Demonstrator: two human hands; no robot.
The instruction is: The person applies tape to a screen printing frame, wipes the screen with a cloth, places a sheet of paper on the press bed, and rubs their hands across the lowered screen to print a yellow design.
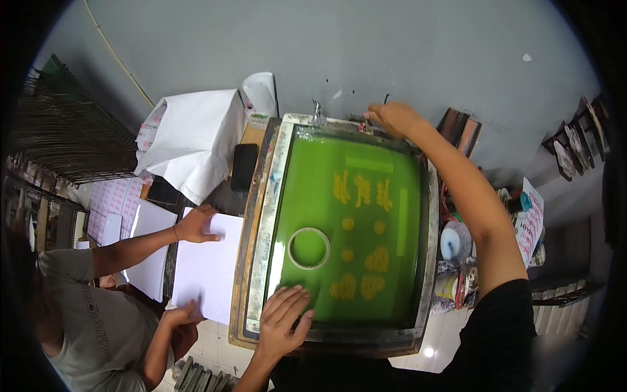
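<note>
A screen-printing frame (428, 261) with a green mesh (307, 176) lies flat in front of me. Yellow lettering, dots and other shapes show on the right half of the mesh. On its left part rests a ring-shaped roll of tape (291, 251). My left hand (285, 319) lies with fingers stretched over the frame's near left corner, fingertips on the green. My right arm reaches along the right side to the far edge. There my right hand (395, 120) has its fingers closed beside a small metal clamp (366, 127); what they hold is hidden.
A co-worker at left has both hands on a stack of white paper (212, 268). Behind it are a black phone (245, 166) and a white paper-wrapped bundle (196, 134). Another metal clamp (319, 112) stands on the far edge. Tubs (450, 243) crowd the right side; a grey wall (418, 52) rises behind.
</note>
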